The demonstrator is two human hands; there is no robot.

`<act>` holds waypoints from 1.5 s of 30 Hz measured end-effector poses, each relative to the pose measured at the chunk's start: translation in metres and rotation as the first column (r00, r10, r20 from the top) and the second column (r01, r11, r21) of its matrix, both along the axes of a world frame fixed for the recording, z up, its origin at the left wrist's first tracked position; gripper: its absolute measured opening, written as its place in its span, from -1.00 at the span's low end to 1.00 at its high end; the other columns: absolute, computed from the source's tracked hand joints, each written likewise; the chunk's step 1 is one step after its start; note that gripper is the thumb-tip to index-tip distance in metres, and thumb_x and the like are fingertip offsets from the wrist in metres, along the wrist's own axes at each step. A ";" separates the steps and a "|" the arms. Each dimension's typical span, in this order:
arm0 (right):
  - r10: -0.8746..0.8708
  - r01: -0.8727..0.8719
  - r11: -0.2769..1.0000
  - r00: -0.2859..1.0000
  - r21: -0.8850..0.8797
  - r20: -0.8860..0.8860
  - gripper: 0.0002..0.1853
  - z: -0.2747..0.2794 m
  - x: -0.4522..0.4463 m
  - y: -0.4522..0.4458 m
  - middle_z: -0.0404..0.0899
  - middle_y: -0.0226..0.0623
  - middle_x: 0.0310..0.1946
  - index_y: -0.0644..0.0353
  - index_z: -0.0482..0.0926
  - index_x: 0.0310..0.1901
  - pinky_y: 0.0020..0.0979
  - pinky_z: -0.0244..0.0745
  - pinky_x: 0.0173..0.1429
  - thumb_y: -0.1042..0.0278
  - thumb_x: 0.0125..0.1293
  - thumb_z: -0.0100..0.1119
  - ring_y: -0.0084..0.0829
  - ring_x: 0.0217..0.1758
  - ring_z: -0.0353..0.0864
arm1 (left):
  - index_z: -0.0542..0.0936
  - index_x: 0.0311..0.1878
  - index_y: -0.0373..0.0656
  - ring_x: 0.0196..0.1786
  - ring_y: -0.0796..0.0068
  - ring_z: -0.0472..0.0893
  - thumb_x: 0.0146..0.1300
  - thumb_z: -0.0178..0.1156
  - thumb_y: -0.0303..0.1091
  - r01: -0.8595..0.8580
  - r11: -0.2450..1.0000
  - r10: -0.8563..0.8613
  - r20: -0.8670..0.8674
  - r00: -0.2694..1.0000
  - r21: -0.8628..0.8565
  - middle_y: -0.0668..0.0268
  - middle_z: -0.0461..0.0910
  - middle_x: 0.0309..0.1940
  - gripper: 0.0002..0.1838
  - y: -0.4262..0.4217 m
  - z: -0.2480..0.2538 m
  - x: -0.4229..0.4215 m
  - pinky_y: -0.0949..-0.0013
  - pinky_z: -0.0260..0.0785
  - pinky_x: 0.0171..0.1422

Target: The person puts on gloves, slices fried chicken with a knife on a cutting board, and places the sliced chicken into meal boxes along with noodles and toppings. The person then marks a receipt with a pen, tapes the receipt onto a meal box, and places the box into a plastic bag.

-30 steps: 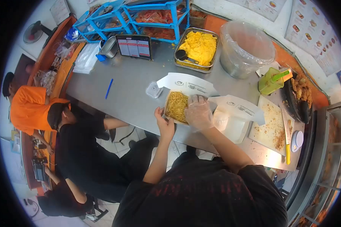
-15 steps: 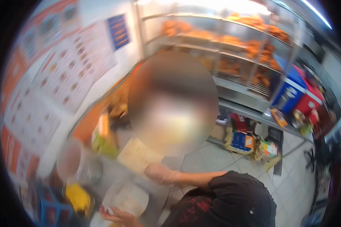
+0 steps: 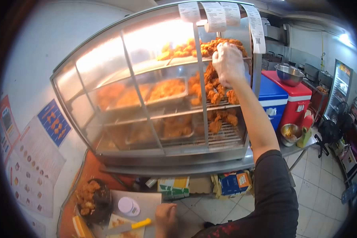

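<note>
My right hand (image 3: 228,63), in a clear plastic glove, is raised at the right-hand section of a glass display cabinet (image 3: 174,154). Its fingers curl in front of the fried chicken (image 3: 210,47) on the top shelf; whether a piece is in them is hidden. More fried chicken (image 3: 214,89) is heaped on the rack below. Low at the bottom, my bare left hand (image 3: 165,218) is loosely closed, with nothing visible in it. Just left of it lies a knife (image 3: 133,226) with a yellow handle, across a cutting board (image 3: 116,220).
A white kitchen scale (image 3: 129,206) and a dark bowl (image 3: 101,204) by fried pieces stand on the lower counter. Right of the cabinet are a blue cooler (image 3: 271,99) and a red cooler (image 3: 297,95) with a steel bowl (image 3: 289,74) on top. Receipts (image 3: 254,29) hang over the cabinet's opening.
The view has swung up and closer to the cabinet. My gloved right hand has risen from the counter to the top shelf. My left hand, spread before, is now curled.
</note>
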State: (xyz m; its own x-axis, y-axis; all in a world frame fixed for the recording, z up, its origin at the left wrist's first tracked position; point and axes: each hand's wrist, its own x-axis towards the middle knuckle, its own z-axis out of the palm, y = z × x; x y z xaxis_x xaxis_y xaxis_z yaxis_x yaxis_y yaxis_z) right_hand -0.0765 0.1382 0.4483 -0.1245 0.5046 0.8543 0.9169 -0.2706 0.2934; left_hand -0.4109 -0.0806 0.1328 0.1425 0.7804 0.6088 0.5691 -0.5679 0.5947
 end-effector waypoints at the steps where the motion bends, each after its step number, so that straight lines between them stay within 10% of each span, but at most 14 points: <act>1: -0.153 0.158 0.979 0.987 -0.131 0.049 -0.75 0.020 0.013 0.013 0.51 -0.31 -0.11 0.16 0.62 -0.19 -0.29 0.44 0.06 0.41 0.04 0.15 -0.30 -0.01 0.50 | 0.58 -0.36 -0.24 -0.34 0.20 0.57 0.09 0.12 -0.52 0.003 1.000 -0.003 -0.003 1.000 0.006 0.17 0.59 -0.46 -0.93 0.015 0.007 0.007 0.29 0.38 -0.18; 3: -0.174 0.089 0.959 0.934 -0.268 -0.313 -0.72 0.060 0.038 0.045 0.56 -0.36 -0.03 0.04 0.66 -0.14 -0.33 0.49 0.05 0.40 0.07 0.16 -0.30 0.04 0.53 | 0.59 -0.36 -0.23 -0.32 0.22 0.57 0.09 0.12 -0.53 0.047 0.998 -0.044 -0.099 0.994 0.032 0.19 0.59 -0.45 -0.92 0.037 0.019 0.011 0.29 0.37 -0.18; 14: -0.362 0.195 0.841 0.896 -0.505 -0.258 -0.67 0.088 0.078 0.100 0.59 -0.19 -0.04 0.09 0.64 -0.10 -0.26 0.56 -0.08 0.37 0.02 0.22 -0.25 -0.03 0.60 | 0.58 -0.36 -0.28 -0.36 0.27 0.59 0.12 0.11 -0.52 -0.102 0.986 0.105 0.021 0.994 -0.133 0.18 0.59 -0.47 -0.92 0.063 0.012 0.004 0.36 0.38 -0.22; 17: -0.223 0.197 0.975 0.877 -0.107 -0.425 -0.69 0.080 0.075 0.104 0.58 -0.16 -0.08 0.18 0.59 -0.07 -0.30 0.54 -0.05 0.36 0.11 0.14 -0.29 -0.04 0.60 | 0.58 -0.36 -0.27 -0.36 0.27 0.59 0.12 0.10 -0.52 -0.105 0.989 0.104 -0.017 0.994 -0.105 0.18 0.59 -0.46 -0.92 0.063 0.006 -0.001 0.35 0.38 -0.23; 19: -0.300 0.304 0.941 0.953 -0.148 0.045 -0.70 0.073 0.081 0.111 0.56 -0.10 -0.16 0.24 0.53 -0.04 -0.29 0.50 -0.01 0.38 0.19 0.03 -0.24 -0.10 0.59 | 0.59 -0.36 -0.24 -0.33 0.21 0.58 0.09 0.15 -0.52 -0.109 0.988 0.109 -0.003 0.994 -0.109 0.18 0.60 -0.44 -0.94 0.062 0.006 -0.006 0.29 0.38 -0.19; 21: 0.198 -0.120 0.974 0.863 0.193 -0.464 -0.69 0.050 0.060 0.084 0.55 -0.07 -0.20 0.24 0.47 0.00 -0.24 0.46 0.02 0.43 0.21 -0.01 -0.17 -0.11 0.56 | 0.59 -0.37 -0.21 -0.30 0.16 0.58 0.05 0.19 -0.52 -0.130 0.983 0.134 0.026 0.991 -0.130 0.17 0.60 -0.42 -0.94 0.062 0.005 -0.010 0.23 0.37 -0.16; 25: 0.481 -0.332 0.804 0.851 0.493 -0.211 -0.71 -0.012 0.012 0.003 0.50 -0.06 -0.06 0.22 0.42 0.04 -0.26 0.42 0.05 0.39 0.30 -0.02 -0.13 -0.03 0.52 | 0.60 -0.36 -0.21 -0.30 0.15 0.58 0.07 0.19 -0.48 -0.182 0.983 0.181 -0.048 0.982 -0.021 0.16 0.62 -0.41 -0.93 0.046 0.014 -0.024 0.23 0.39 -0.15; 27: 0.644 -0.442 0.751 0.654 0.491 -0.397 -0.69 -0.048 -0.014 -0.032 0.47 -0.09 0.03 0.21 0.41 0.10 -0.31 0.36 0.14 0.36 0.35 -0.06 -0.21 0.06 0.49 | 0.61 -0.36 -0.22 -0.28 0.13 0.60 0.07 0.18 -0.47 -0.235 0.972 0.233 -0.074 0.970 -0.020 0.14 0.62 -0.40 -0.93 0.031 0.022 -0.037 0.23 0.39 -0.14; 29: 0.757 -0.595 0.533 0.016 0.602 -0.653 -0.66 -0.079 -0.055 -0.063 0.46 -0.17 0.07 0.20 0.42 0.12 -0.33 0.31 0.20 0.29 0.36 -0.03 -0.32 0.15 0.45 | 0.60 -0.38 -0.23 -0.29 0.12 0.59 0.05 0.18 -0.52 -0.309 0.951 0.308 -0.060 0.949 0.000 0.15 0.62 -0.40 -0.94 0.011 0.025 -0.057 0.22 0.39 -0.15; 32: 0.335 -0.649 0.688 -0.115 0.325 -0.935 -0.67 -0.135 -0.125 -0.089 0.43 -0.22 0.12 0.20 0.46 0.07 -0.37 0.27 0.24 0.22 0.37 -0.03 -0.42 0.21 0.38 | 0.59 -0.36 -0.23 -0.32 0.16 0.57 0.11 0.16 -0.53 -0.493 0.865 0.500 -0.061 0.864 0.098 0.15 0.60 -0.42 -0.95 -0.030 0.032 -0.094 0.25 0.35 -0.16; 35: 0.017 -0.875 0.456 0.189 -0.160 -0.982 -0.67 -0.201 -0.236 -0.129 0.50 -0.21 -0.01 0.24 0.50 0.02 -0.41 0.31 0.18 0.21 0.36 -0.04 -0.43 0.11 0.45 | 0.58 -0.32 -0.26 -0.37 0.27 0.56 0.19 0.10 -0.49 -0.713 0.701 0.710 0.072 0.701 0.031 0.18 0.59 -0.43 -0.91 -0.093 0.037 -0.144 0.33 0.36 -0.20; 38: -0.070 -0.887 -0.207 0.434 -0.412 -0.898 -0.66 -0.290 -0.341 -0.166 0.55 -0.18 -0.16 0.16 0.44 0.10 -0.35 0.42 0.05 0.23 0.35 -0.05 -0.40 -0.08 0.54 | 0.57 -0.30 -0.29 -0.37 0.46 0.56 0.24 0.06 -0.47 -0.763 0.630 0.738 0.420 0.528 -0.147 0.25 0.59 -0.44 -0.88 -0.149 0.038 -0.183 0.44 0.35 -0.20; 39: -0.227 -0.904 -0.373 0.308 -0.209 -0.924 -0.69 -0.337 -0.371 -0.180 0.55 -0.20 -0.26 0.22 0.45 0.03 -0.37 0.47 -0.10 0.26 0.34 -0.05 -0.42 -0.23 0.55 | 0.57 -0.30 -0.29 -0.37 0.46 0.56 0.24 0.06 -0.47 -0.782 0.602 0.757 0.427 0.494 -0.163 0.25 0.59 -0.44 -0.88 -0.167 0.035 -0.190 0.44 0.35 -0.20; 45: -0.054 -0.734 -0.583 0.463 -0.349 -0.885 -0.76 -0.399 -0.483 -0.271 0.54 -0.06 -0.27 0.23 0.47 -0.13 -0.27 0.48 -0.17 0.32 0.21 0.08 -0.22 -0.29 0.55 | 0.56 -0.29 -0.31 -0.35 0.57 0.55 0.27 0.05 -0.42 -0.762 0.560 0.798 0.460 0.389 -0.326 0.28 0.58 -0.49 -0.84 -0.236 0.015 -0.217 0.51 0.33 -0.17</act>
State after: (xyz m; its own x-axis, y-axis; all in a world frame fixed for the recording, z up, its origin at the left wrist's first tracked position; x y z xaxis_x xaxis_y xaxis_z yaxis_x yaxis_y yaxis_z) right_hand -0.5594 -0.1324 0.0490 -0.8526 0.4053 -0.3299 0.4772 0.3465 -0.8076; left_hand -0.6283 -0.3163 0.1473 -0.8543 0.4142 0.3142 0.3464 0.0029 0.9381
